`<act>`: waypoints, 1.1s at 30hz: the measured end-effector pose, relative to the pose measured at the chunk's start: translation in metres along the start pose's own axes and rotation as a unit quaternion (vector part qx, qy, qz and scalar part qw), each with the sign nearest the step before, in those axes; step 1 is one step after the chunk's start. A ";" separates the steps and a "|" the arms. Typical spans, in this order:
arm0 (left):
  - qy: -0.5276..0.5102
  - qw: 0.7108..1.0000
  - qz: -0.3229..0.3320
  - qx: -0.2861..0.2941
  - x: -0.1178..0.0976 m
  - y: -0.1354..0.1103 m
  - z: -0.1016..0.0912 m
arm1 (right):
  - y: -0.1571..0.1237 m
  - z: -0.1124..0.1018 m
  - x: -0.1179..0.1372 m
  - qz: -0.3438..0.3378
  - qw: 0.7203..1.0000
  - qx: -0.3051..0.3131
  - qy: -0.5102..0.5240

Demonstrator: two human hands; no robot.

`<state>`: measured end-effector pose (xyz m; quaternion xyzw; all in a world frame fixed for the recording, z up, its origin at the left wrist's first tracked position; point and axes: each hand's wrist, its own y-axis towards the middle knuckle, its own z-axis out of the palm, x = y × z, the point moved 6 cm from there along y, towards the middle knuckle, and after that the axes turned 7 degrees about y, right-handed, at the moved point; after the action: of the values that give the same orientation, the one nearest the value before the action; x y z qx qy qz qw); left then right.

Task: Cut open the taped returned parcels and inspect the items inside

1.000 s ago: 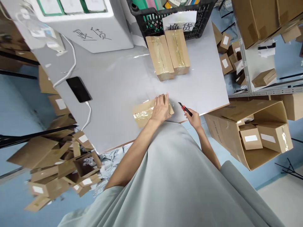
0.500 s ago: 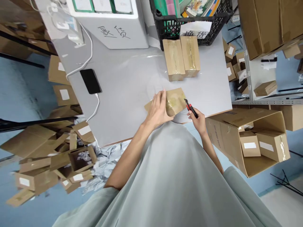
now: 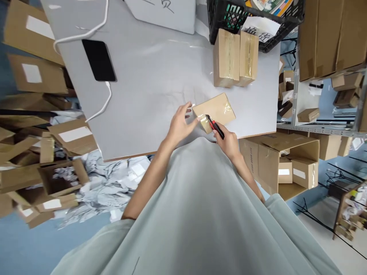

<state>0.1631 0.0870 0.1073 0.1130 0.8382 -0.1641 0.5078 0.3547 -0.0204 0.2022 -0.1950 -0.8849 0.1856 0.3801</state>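
A small taped cardboard box (image 3: 215,108) lies at an angle near the front edge of the grey table. My left hand (image 3: 181,124) is at its left end, fingers apart, with the thumb at or very near the taped corner; whether it touches I cannot tell. In my right hand (image 3: 228,143) is a red and black utility knife (image 3: 217,129). Its tip is over the taped near-left end of the box. Behind stand two more taped cardboard boxes (image 3: 226,57), side by side.
A black plastic crate (image 3: 226,19) with books and a white container (image 3: 169,15) stand at the back. On the left lies a phone (image 3: 99,60) with a white cable. An open carton (image 3: 259,160) holding boxes is at the right; opened boxes and crumpled wrapping (image 3: 103,191) fill the left.
The knife has moved left, from beside the box to its taped end. The box is turned, and my left hand has loosened from over it to its left end. The view has shifted.
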 end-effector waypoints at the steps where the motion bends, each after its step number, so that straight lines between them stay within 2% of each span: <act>1: -0.015 1.000 -0.010 -0.013 0.002 0.006 -0.001 | -0.001 0.001 0.005 0.003 1.000 -0.001 -0.030; 6: -0.072 0.996 -0.056 -0.018 0.011 0.028 0.001 | -0.004 0.009 0.027 0.012 0.990 0.021 -0.135; 11: -0.120 0.991 -0.066 0.003 0.014 0.031 -0.003 | -0.003 0.018 0.037 0.024 0.977 0.044 -0.208; 20: -0.156 0.985 -0.068 0.008 0.018 0.032 -0.002 | 0.004 0.022 0.047 0.029 0.971 0.035 -0.237; 25: -0.155 0.985 -0.082 0.004 0.014 0.030 -0.004 | 0.004 0.018 0.053 0.030 0.964 0.054 -0.257; 33: -0.149 0.985 -0.084 -0.016 0.013 0.028 -0.004 | 0.003 0.025 0.077 0.080 0.944 0.072 -0.312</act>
<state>0.1638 0.1145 0.0932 0.0085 0.7623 -0.2080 0.6129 0.2879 0.0157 0.2314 -0.1695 -0.9250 0.3301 0.0821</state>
